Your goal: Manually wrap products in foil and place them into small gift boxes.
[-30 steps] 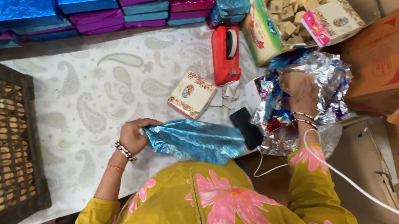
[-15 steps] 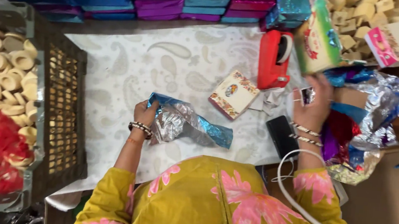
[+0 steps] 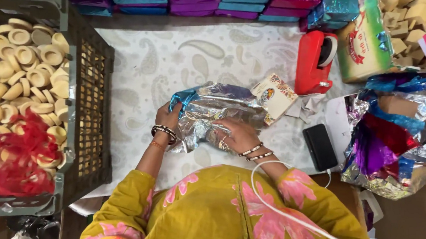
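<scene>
Right hand (image 3: pixel 236 135) lay flat, pressing on the silver foil sheet (image 3: pixel 219 109) on the counter (image 3: pixel 140 59); left hand (image 3: pixel 167 117) gripped its blue-edged left end. Half a second earlier the right hand was off at the foil pile (image 3: pixel 401 139). Beyond stood the red tape dispenser (image 3: pixel 315 61).

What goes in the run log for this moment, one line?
left hand: grips edge of crinkled silver-and-blue foil sheet | right hand: pressed flat on it | sheet: on paisley cloth, beside red tape dispenser

One head camera looks steeply down, close over the table (image 3: pixel 141 54).
</scene>
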